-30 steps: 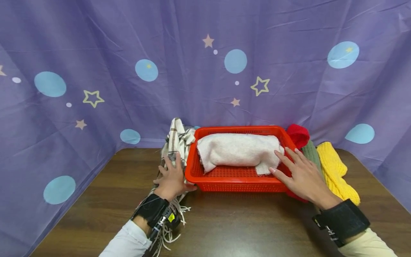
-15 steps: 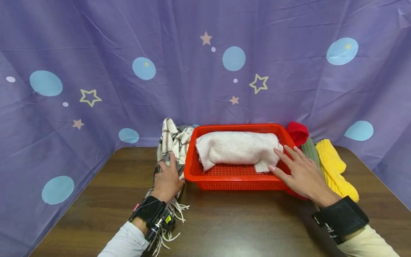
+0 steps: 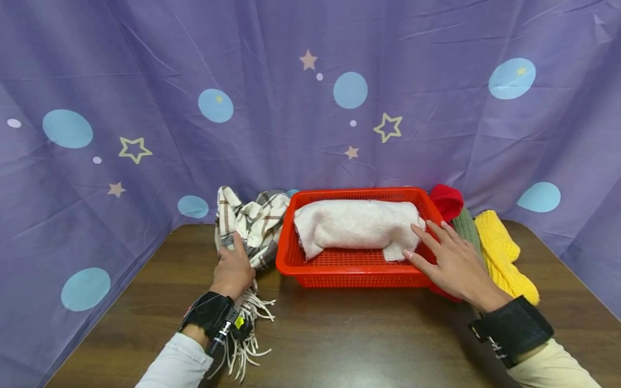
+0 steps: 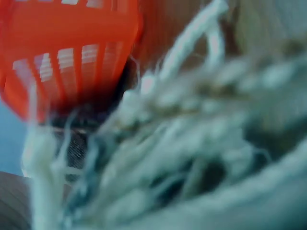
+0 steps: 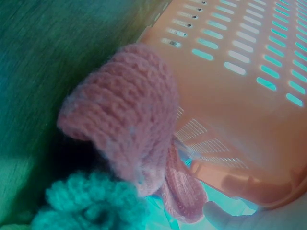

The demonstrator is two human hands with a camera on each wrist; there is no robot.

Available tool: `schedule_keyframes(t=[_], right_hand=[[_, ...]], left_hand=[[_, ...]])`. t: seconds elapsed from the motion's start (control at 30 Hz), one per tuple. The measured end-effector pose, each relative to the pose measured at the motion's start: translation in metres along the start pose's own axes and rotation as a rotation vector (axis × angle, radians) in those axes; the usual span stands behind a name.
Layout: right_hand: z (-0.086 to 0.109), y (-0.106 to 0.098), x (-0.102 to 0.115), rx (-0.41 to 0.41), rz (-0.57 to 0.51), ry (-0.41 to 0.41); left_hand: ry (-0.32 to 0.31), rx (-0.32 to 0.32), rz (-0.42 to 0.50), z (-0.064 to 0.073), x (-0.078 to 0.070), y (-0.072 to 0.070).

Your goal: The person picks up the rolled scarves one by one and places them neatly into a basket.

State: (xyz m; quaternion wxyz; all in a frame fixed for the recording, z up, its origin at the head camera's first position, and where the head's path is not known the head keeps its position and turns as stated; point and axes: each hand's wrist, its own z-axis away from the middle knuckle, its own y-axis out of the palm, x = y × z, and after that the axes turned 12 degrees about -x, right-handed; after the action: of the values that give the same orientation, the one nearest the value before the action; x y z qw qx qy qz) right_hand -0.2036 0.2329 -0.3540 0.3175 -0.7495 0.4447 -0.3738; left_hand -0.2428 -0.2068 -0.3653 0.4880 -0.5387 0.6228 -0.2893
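A plaid fringed scarf [image 3: 262,221] in white, grey and brown lies left of the red plastic basket [image 3: 359,268]. My left hand [image 3: 234,272] grips the scarf, its index finger extended over the cloth; the other fingers are mostly hidden. In the left wrist view, blurred scarf fringe [image 4: 182,163] fills much of the picture. My right hand [image 3: 456,261] rests at the basket's right rim with its fingers spread. Close to those fingertips is a fluffy white cloth [image 3: 359,223], rolled lengthwise inside the basket.
Right of the basket lie a red knitted piece [image 3: 446,202], a green knitted piece [image 3: 467,231] and a yellow knitted piece [image 3: 504,258]. All stand on a brown wooden table [image 3: 349,334]. A purple patterned curtain [image 3: 271,140] hangs behind it.
My left hand has shifted left from beside the basket, its spread fingers drawing in, and the scarf has come left with it. The right hand has stayed at the basket's rim.
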Motion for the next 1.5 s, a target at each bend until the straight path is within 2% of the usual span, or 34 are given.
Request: schedule_keyframes(t=[0.07, 0.2, 0.53, 0.67, 0.77, 0.83, 0.9, 1.07, 1.13, 1.27, 1.5], right_hand=[[0.000, 0.000, 0.000, 0.004, -0.001, 0.005], [0.000, -0.001, 0.001, 0.004, 0.003, 0.007], [0.000, 0.000, 0.001, 0.005, 0.004, 0.004], [0.000, -0.001, 0.002, 0.002, 0.012, 0.004], [0.000, -0.002, 0.002, 0.001, 0.016, 0.005], [0.000, -0.002, 0.002, -0.002, 0.017, 0.002], [0.000, -0.001, 0.002, -0.001, 0.012, 0.000], [0.001, 0.000, 0.001, 0.012, 0.004, 0.002], [0.002, 0.001, 0.001, 0.013, 0.007, 0.002], [0.002, 0.002, 0.001, 0.011, 0.011, 0.005], [-0.001, 0.000, 0.001, 0.004, 0.011, 0.025]], left_hand=[[-0.042, 0.038, 0.013, -0.004, 0.010, -0.003], [-0.098, 0.055, 0.020, -0.009, 0.029, -0.009], [-0.170, -0.036, 0.027, -0.009, 0.064, -0.018], [-0.163, 0.008, 0.015, -0.008, 0.074, -0.020], [-0.171, 0.069, 0.041, -0.005, 0.081, -0.020], [-0.174, 0.081, 0.068, -0.003, 0.086, -0.020], [-0.161, 0.061, 0.091, -0.001, 0.090, -0.019], [-0.041, -0.051, 0.052, 0.000, 0.096, -0.015], [-0.014, -0.096, 0.041, -0.001, 0.097, -0.014], [-0.004, -0.197, 0.068, -0.002, 0.098, -0.015], [-0.041, -0.355, 0.179, -0.006, 0.090, -0.025]])
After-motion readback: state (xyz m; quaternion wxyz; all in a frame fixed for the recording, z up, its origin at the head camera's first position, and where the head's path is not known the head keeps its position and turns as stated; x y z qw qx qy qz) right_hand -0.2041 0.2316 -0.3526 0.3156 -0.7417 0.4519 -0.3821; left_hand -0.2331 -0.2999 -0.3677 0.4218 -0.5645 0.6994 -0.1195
